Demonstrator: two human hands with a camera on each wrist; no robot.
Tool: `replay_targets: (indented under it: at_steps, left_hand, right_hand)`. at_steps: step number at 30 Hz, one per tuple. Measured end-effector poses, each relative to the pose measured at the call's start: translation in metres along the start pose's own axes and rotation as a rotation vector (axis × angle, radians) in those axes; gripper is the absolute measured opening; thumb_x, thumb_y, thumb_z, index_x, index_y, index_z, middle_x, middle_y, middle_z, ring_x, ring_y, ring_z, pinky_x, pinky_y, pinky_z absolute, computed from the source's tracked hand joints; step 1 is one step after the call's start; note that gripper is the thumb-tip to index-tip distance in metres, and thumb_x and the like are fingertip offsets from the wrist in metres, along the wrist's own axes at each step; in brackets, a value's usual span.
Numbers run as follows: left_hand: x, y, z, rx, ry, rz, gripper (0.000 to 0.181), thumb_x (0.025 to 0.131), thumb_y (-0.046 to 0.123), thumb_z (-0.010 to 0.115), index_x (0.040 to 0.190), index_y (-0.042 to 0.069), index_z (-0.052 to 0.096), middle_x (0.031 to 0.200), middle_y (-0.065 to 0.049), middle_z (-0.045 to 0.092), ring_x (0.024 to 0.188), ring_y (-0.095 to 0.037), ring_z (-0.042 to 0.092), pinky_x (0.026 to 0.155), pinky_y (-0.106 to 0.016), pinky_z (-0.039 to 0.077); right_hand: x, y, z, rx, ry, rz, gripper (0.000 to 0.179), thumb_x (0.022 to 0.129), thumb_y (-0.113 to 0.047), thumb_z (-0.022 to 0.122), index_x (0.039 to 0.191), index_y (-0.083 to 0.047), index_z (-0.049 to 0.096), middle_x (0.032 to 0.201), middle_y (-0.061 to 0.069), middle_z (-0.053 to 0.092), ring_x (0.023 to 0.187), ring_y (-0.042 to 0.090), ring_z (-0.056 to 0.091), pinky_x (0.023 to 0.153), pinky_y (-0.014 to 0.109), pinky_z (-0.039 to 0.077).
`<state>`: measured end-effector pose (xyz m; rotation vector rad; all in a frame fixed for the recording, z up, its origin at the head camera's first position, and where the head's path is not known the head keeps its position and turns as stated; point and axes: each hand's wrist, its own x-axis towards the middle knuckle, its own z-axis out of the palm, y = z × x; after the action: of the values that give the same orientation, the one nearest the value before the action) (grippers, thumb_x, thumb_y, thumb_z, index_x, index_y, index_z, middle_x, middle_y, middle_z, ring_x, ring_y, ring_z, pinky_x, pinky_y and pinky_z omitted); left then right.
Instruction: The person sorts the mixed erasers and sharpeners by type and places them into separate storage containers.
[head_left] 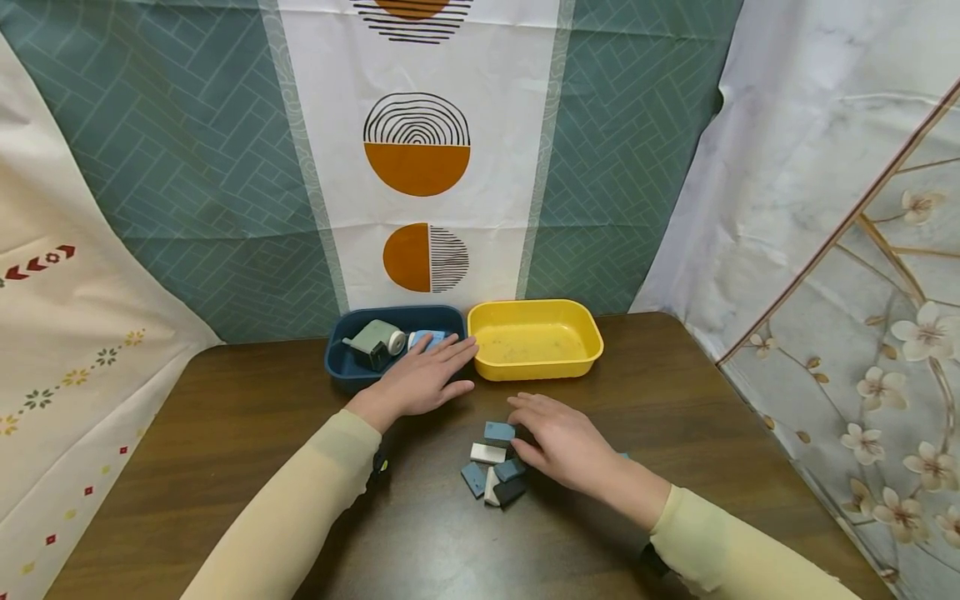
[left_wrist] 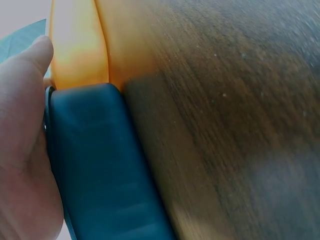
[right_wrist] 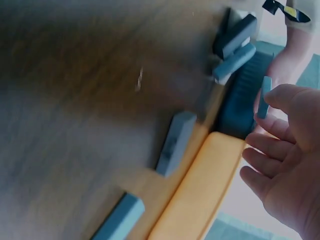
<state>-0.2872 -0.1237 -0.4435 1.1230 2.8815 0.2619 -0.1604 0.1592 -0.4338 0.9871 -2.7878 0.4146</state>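
My right hand (head_left: 558,442) pinches a small blue block (right_wrist: 264,97) between thumb and index finger, its other fingers loosely bent. Beneath and beside that hand lies a loose cluster of small blocks: a white block (head_left: 488,453), a blue block (head_left: 473,480) and a black block (head_left: 510,492) among them. With fingers extended, my left hand (head_left: 423,375) is over the front right part of a dark blue bin (head_left: 341,371). Inside that bin are a sage green boxy object (head_left: 375,337) with a white round part and a light blue item (head_left: 426,337), partly hidden by the fingers.
A yellow bin (head_left: 536,369) stands right beside the blue one at the back of the brown wooden table (head_left: 247,400). Another teal block (right_wrist: 120,217) lies apart from the cluster, mostly hidden behind the right wrist in the head view. Patterned cloth hangs behind and at both sides.
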Motion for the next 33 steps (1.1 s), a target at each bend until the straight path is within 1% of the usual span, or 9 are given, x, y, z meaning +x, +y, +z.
replay_targets:
  at_steps: [5,10,14,17,20,22,28,33]
  left_hand:
    - [-0.001,0.000,-0.002,0.007,-0.002,-0.006,0.073,0.116,0.056,0.049,0.177,0.021,0.030,0.182,0.007,0.022,0.169,-0.022,0.017,0.136,-0.056,0.003]
    - [-0.001,0.000,-0.002,0.025,0.000,0.000,0.075,0.115,0.058,0.050,0.177,0.020,0.029,0.182,0.006,0.021,0.169,-0.023,0.017,0.136,-0.057,0.004]
    - [-0.001,0.000,-0.002,0.027,-0.008,0.002,0.078,0.115,0.061,0.049,0.178,0.021,0.028,0.183,0.006,0.020,0.170,-0.024,0.016,0.136,-0.057,0.003]
    - [0.000,-0.001,-0.001,0.027,-0.012,0.000,0.078,0.114,0.062,0.048,0.178,0.021,0.027,0.183,0.007,0.019,0.170,-0.023,0.015,0.136,-0.057,0.003]
    - [0.001,-0.001,-0.001,0.034,-0.014,-0.005,0.078,0.114,0.064,0.047,0.178,0.021,0.028,0.183,0.008,0.019,0.170,-0.022,0.014,0.136,-0.056,0.003]
    - [0.001,-0.001,0.000,0.030,-0.012,-0.005,0.078,0.114,0.062,0.048,0.177,0.021,0.028,0.183,0.008,0.019,0.170,-0.022,0.014,0.136,-0.057,0.003]
    - [0.000,-0.001,0.003,0.023,-0.010,-0.011,0.078,0.114,0.061,0.051,0.177,0.023,0.028,0.183,0.009,0.019,0.170,-0.021,0.013,0.136,-0.056,0.002]
    - [0.001,-0.003,0.005,0.030,0.002,0.005,0.079,0.114,0.064,0.049,0.177,0.022,0.029,0.183,0.008,0.020,0.170,-0.023,0.015,0.136,-0.056,0.002]
  right_hand:
    - [0.001,0.011,-0.009,-0.009,0.033,0.022,0.029,0.102,-0.024,0.083,0.125,-0.008,0.078,0.151,0.014,0.068,0.145,0.033,0.060,0.118,0.054,0.050]
    - [0.003,0.023,-0.018,-0.054,0.085,0.028,0.030,0.101,-0.022,0.084,0.125,-0.006,0.077,0.149,0.015,0.068,0.142,0.034,0.062,0.113,0.054,0.054]
    - [0.006,0.032,-0.025,-0.065,0.118,0.042,0.030,0.101,-0.022,0.084,0.124,-0.005,0.077,0.149,0.015,0.069,0.141,0.034,0.063,0.107,0.053,0.059]
    - [0.011,0.040,-0.030,-0.065,0.134,0.062,0.030,0.101,-0.022,0.084,0.124,-0.005,0.078,0.149,0.015,0.069,0.140,0.034,0.064,0.105,0.054,0.059]
    - [0.016,0.048,-0.033,-0.062,0.134,0.092,0.031,0.101,-0.022,0.083,0.126,-0.004,0.078,0.150,0.016,0.068,0.140,0.035,0.064,0.107,0.055,0.058]
    - [0.019,0.053,-0.034,-0.058,0.131,0.112,0.031,0.101,-0.022,0.083,0.126,-0.003,0.078,0.150,0.017,0.068,0.139,0.036,0.064,0.107,0.055,0.058]
    - [0.029,0.069,-0.038,-0.053,0.141,0.166,0.030,0.102,-0.021,0.081,0.124,-0.002,0.077,0.148,0.019,0.069,0.135,0.038,0.067,0.103,0.055,0.060]
    - [0.038,0.081,-0.038,-0.052,0.141,0.201,0.028,0.103,-0.021,0.079,0.124,-0.002,0.076,0.147,0.020,0.069,0.135,0.039,0.067,0.103,0.057,0.060]
